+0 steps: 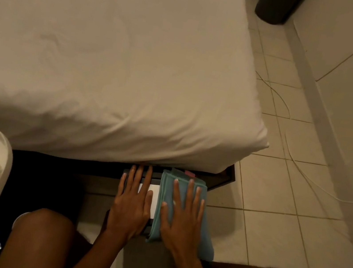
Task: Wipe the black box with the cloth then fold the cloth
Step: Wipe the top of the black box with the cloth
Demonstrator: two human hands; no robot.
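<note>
Low in the middle of the frame, the black box point(137, 175) sits on the floor against the bed point(114, 53). The left hand point(133, 204) lies flat on it, fingers spread, gripping nothing. Just beside it, the right hand point(182, 219) presses flat and open on the folded blue cloth point(169, 184) covering the box's right part.

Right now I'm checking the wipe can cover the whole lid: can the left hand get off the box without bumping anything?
Probably yes. The left hand lies flat on the black box beside the cloth, gripping nothing. Only its fingertips near the bed edge; the way back toward the knees looks free.
</note>
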